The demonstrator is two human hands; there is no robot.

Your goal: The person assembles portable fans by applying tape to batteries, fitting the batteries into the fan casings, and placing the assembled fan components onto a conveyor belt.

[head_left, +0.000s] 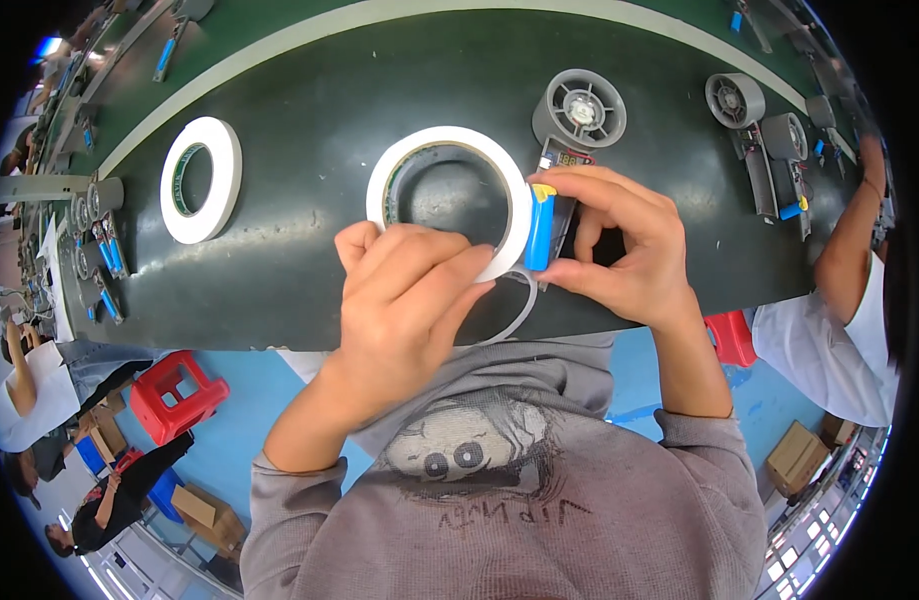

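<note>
Dark green tabletop [309,150] curves before you, carrying grey fan units. Your left hand [404,300] grips a white tape roll [449,190] at its lower rim, a loose strip trailing below. Your right hand [624,250] pinches a blue battery cell [539,228] with a yellow cap, touching the roll's right edge. Another white tape roll [201,180] lies well to the left.
</note>
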